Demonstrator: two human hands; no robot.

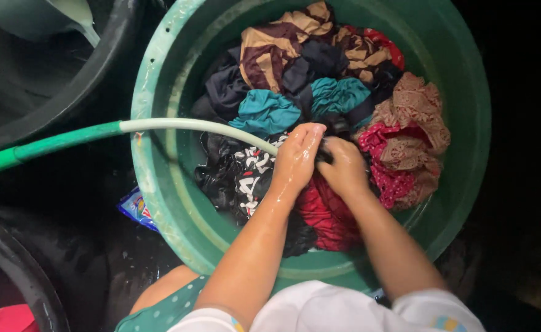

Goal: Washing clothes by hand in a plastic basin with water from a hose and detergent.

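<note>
A big green plastic tub (160,74) is packed with wet clothes: teal cloth (267,112), brown striped cloth (270,52), a pink and tan patterned piece (409,144), red cloth (323,215) and a black printed garment (246,172). A green hose (98,131) comes in from the left over the rim and ends under my left hand (298,155). That hand rests on the hose end, wet and shiny. My right hand (343,166) is beside it, its fingers closed on dark cloth at the middle of the pile.
A dark tub (107,58) stands at the upper left with a pale jug (67,18) in it. Another dark basin's rim (18,270) curves at the lower left, with something red inside. A blue packet (136,209) lies on the wet floor beside the green tub.
</note>
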